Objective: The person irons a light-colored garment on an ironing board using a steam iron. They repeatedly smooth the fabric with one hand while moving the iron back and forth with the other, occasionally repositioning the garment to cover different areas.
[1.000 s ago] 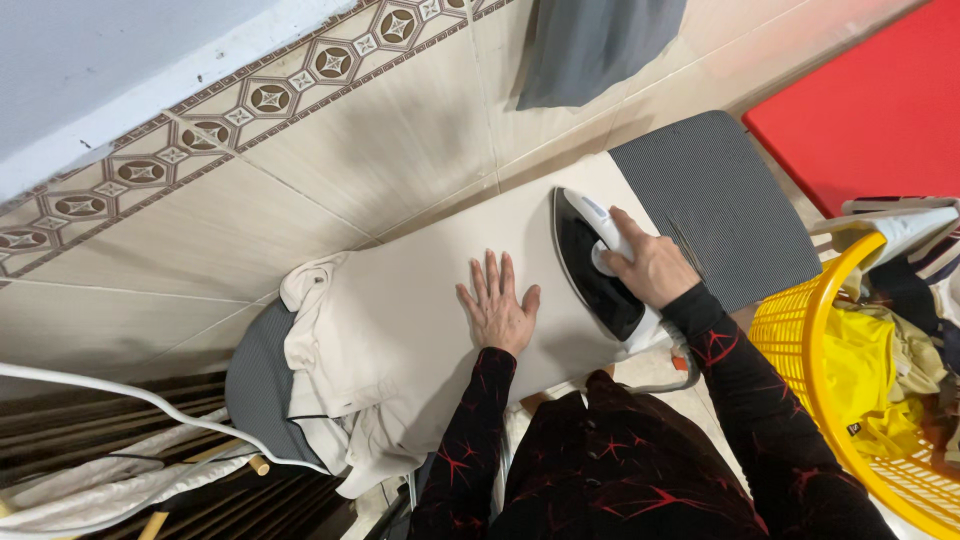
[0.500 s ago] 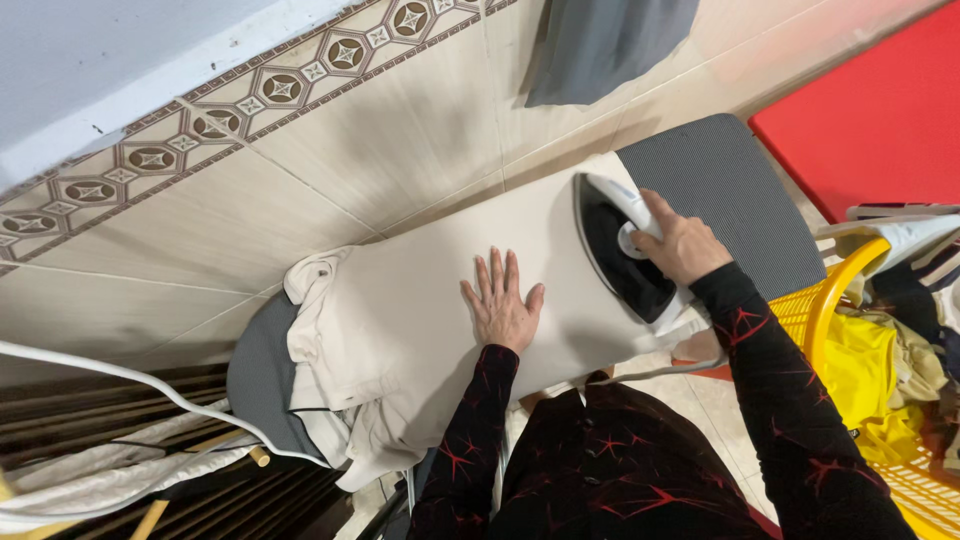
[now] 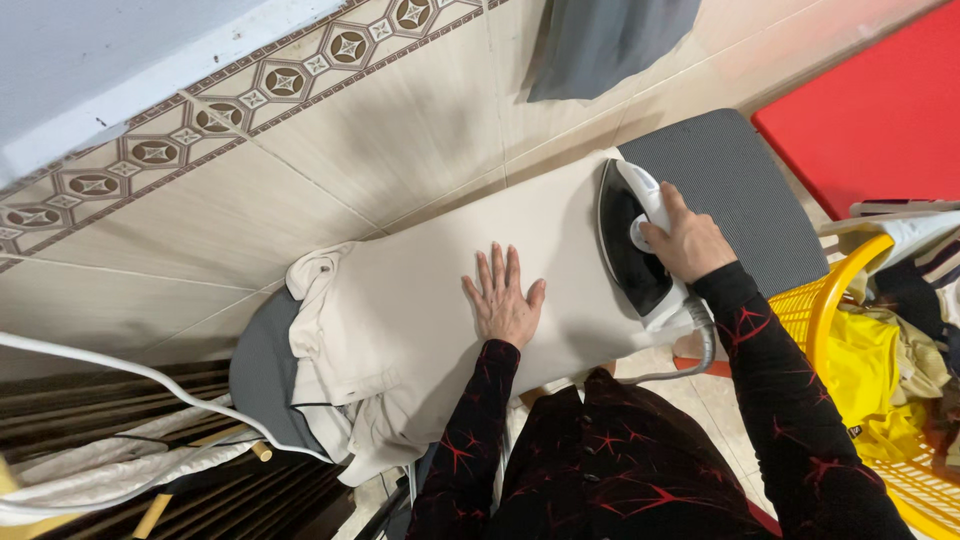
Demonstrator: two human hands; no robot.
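Head view. The left hand lies flat and open, fingers spread, pressing the cream garment against the ironing board, apparently to keep the fabric taut and unwrinkled. The right hand is closed around the handle of the black-and-white iron, which rests soleplate-down on the garment near the board's grey, uncovered end; its cord trails off the near edge. The garment's collar end is bunched over the board's far, narrow end. At right, a yellow laundry basket holds crumpled clothes, yellow and darker pieces heaped loosely inside.
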